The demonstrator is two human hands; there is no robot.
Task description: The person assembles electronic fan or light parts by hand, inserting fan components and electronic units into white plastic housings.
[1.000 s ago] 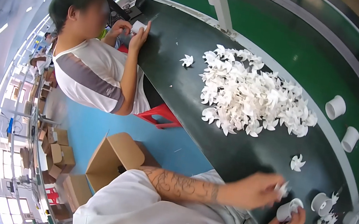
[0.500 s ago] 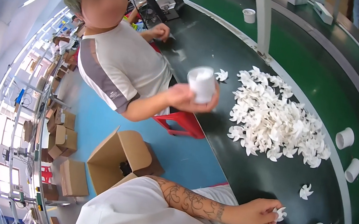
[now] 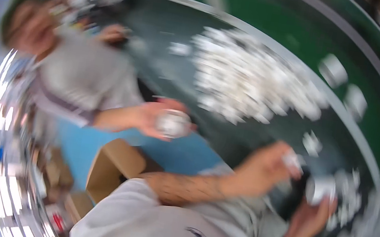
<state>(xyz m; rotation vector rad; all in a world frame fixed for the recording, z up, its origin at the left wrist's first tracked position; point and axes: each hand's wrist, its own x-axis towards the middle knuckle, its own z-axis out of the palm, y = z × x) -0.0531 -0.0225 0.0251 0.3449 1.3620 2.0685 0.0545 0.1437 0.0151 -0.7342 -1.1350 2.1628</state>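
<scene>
Motion smears the whole view. My left hand [image 3: 265, 164] is closed in a pinch on a small white bladed fan wheel [image 3: 293, 161] at its fingertips. To its right, my right hand [image 3: 310, 215] grips a white round plastic cup-shaped housing [image 3: 321, 189], held over the dark green table. The two parts are apart. Just beyond my hands, a single fan wheel [image 3: 312, 144] lies on the table. A big pile of white fan wheels [image 3: 242, 77] spreads across the middle of the table.
A co-worker at left holds out a white cup-shaped housing [image 3: 172, 124] in one hand. Two housings [image 3: 332, 70] stand on the green belt beyond a pale rail [image 3: 349, 130]. Blurred white parts [image 3: 364, 233] crowd the right. An open cardboard box [image 3: 115, 161] sits at lower left.
My head view has swung, so the scene has shifted left and upward. The co-worker's hand has tilted its housing. Both my hands still hold their parts.
</scene>
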